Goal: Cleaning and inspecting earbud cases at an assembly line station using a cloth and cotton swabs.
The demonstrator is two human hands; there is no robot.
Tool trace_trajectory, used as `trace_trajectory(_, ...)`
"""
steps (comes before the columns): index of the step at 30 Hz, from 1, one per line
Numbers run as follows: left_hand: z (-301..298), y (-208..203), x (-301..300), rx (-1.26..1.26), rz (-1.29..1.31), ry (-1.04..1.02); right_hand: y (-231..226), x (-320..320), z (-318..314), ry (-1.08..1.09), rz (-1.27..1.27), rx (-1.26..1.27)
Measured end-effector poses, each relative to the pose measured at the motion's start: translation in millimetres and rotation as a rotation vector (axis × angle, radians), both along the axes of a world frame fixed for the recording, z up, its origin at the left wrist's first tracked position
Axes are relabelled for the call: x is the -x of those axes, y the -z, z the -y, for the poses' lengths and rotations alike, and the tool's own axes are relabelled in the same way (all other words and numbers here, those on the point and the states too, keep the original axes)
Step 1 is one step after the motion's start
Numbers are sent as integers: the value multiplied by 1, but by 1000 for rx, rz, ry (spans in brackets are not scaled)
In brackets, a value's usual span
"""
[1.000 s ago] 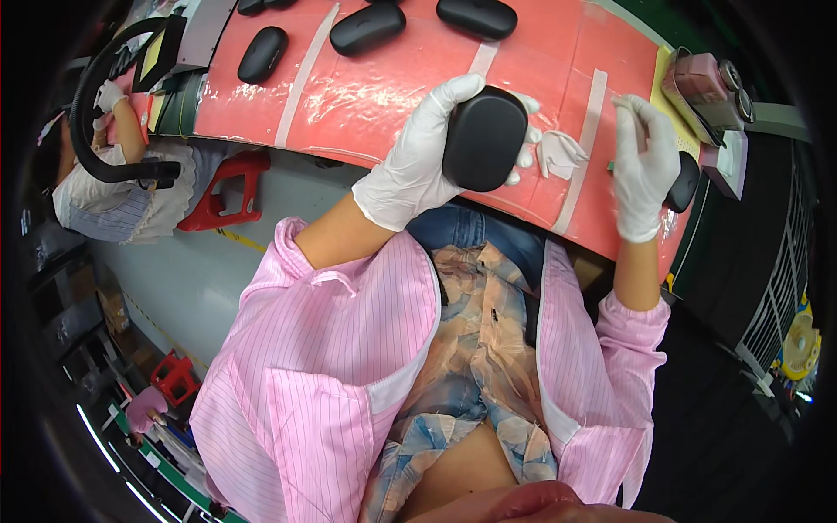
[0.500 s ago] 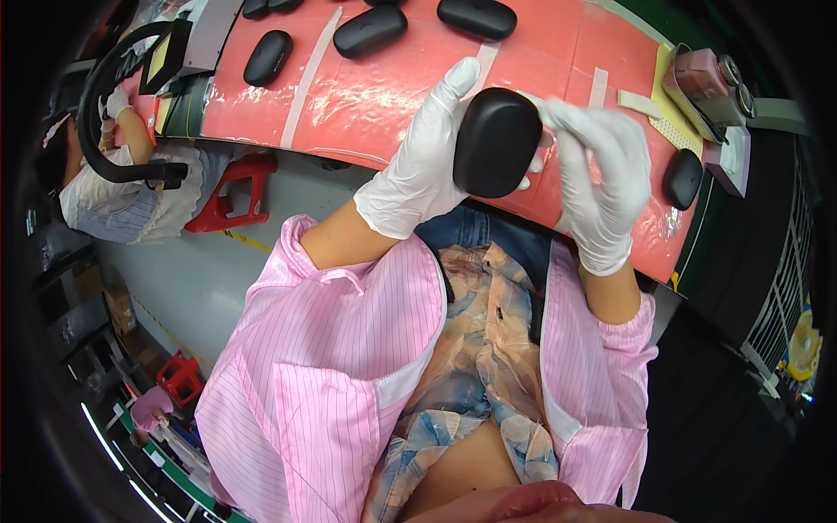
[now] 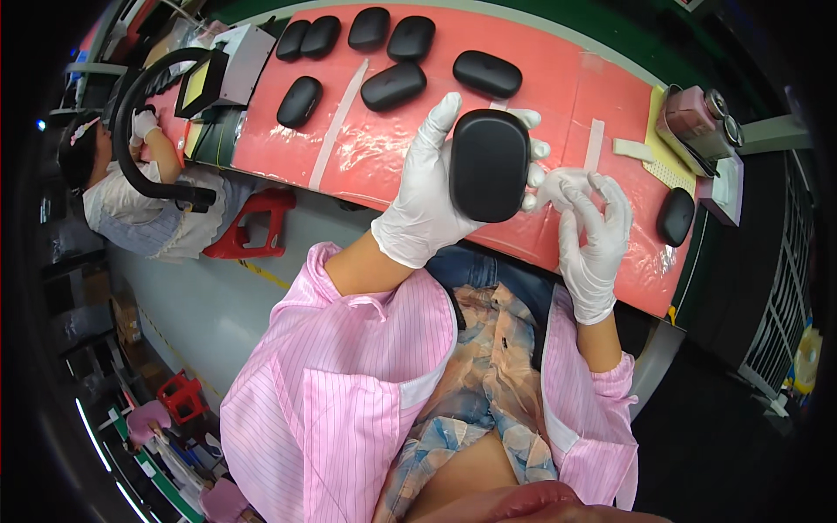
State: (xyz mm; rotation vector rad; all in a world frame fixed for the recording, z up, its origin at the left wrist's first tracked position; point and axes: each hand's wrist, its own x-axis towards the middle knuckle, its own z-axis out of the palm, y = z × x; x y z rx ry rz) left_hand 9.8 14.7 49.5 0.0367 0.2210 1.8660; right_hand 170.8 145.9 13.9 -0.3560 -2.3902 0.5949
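Note:
A smooth black oval case (image 3: 490, 166), like a closed earphone case, rests in my gloved left hand (image 3: 427, 196), the thumb along one side and the fingertips showing on the other. To its right, apart from the case, is my gloved right hand (image 3: 596, 240) with bent fingers. Between its thumb and fingers sits a thin, crumpled white wipe (image 3: 553, 187); its far part is partly hidden by the fingers. On the pink mat beyond lie several similar black cases, the nearest being one case (image 3: 486, 73) and another case (image 3: 394, 86).
The pink mat (image 3: 349, 166) covers the bench. One black case (image 3: 676, 217) lies at its right edge, near a holder with bottles (image 3: 693, 118) and a white block (image 3: 633, 149). A black curved lamp arm (image 3: 122, 131) and a seated co-worker (image 3: 144, 205) are at left.
My right hand has drawn away from the case, down and left, with the white wipe now showing. The left hand holds the case more upright. The view has shifted, revealing more cases.

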Motion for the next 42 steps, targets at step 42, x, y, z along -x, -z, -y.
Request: trace_trajectory(42,-32,-14,78,445,-1452,-76,-43,-87,-107,251,276,397)
